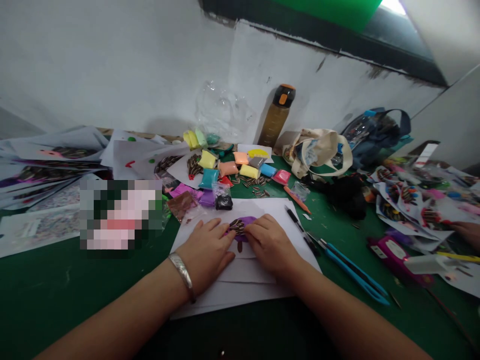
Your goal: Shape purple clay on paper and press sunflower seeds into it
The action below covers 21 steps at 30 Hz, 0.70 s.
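Note:
White paper point(243, 292) lies in front of me on the green table. On it is a flat purple clay shape point(246, 220) set with striped sunflower seeds point(237, 227), and a small brown piece point(240, 247) sits just below. My left hand point(208, 245) rests flat on the paper with fingers stretched out, the tips touching the shape's left side; a silver bangle is on its wrist. My right hand point(268, 242) is closed, thumb and fingers pinched together at the right edge of the seeds. Whatever the pinch holds is hidden.
Colourful clay packets point(228, 169) and loose seeds point(258, 189) lie behind the paper. To the right are a pen point(300, 227), blue tweezers point(354, 270) and an orange tool point(297, 199). A bottle point(276, 115) stands by the wall. Another person's hand point(467, 230) shows at far right.

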Tool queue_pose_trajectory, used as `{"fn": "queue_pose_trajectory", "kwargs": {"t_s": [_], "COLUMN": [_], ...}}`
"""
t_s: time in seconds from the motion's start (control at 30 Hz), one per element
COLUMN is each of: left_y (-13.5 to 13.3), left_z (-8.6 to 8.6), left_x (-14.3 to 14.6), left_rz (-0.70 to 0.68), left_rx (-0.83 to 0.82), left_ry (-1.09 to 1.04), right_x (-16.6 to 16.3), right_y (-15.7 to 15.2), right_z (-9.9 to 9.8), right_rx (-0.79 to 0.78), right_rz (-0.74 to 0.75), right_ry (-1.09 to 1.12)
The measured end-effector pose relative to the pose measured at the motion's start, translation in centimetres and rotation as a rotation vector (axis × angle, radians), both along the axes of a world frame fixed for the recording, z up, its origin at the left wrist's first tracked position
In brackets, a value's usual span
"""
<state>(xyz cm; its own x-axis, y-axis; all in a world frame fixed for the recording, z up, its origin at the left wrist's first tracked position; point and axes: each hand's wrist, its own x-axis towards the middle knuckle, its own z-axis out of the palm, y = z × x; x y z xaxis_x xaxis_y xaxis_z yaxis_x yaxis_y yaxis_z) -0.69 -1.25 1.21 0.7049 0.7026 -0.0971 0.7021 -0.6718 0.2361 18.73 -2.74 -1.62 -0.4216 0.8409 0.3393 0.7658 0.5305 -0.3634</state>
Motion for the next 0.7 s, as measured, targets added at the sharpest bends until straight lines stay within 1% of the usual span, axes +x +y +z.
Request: {"fn": "queue_pose_trajectory", "kwargs": {"t_s": [0.2, 0.37, 0.57, 0.7], "left_y": [0.0, -0.1, 0.0, -0.1], "left_z": [0.1, 0.3, 0.3, 0.3], "left_x": [0.2, 0.3, 0.3, 0.2], "left_rz": [0.012, 0.025, 0.015, 0.011], "left_rx": [-0.01, -0.025, -0.017, -0.012], "left_ry": [0.001, 0.022, 0.027, 0.023], "right_x": [-0.7, -1.0, -0.3, 0.0], "right_y": [-0.1, -0.1, -0.4, -0.4], "right_z": [-0.3, -0.3, 0.6, 0.3], "right_rx": [0.019, -0.02, -0.027, -0.046], "right_rz": [-0.019, -0.053, -0.156, -0.165], "right_ry": [0.025, -0.001, -0.043, -0.101]}}
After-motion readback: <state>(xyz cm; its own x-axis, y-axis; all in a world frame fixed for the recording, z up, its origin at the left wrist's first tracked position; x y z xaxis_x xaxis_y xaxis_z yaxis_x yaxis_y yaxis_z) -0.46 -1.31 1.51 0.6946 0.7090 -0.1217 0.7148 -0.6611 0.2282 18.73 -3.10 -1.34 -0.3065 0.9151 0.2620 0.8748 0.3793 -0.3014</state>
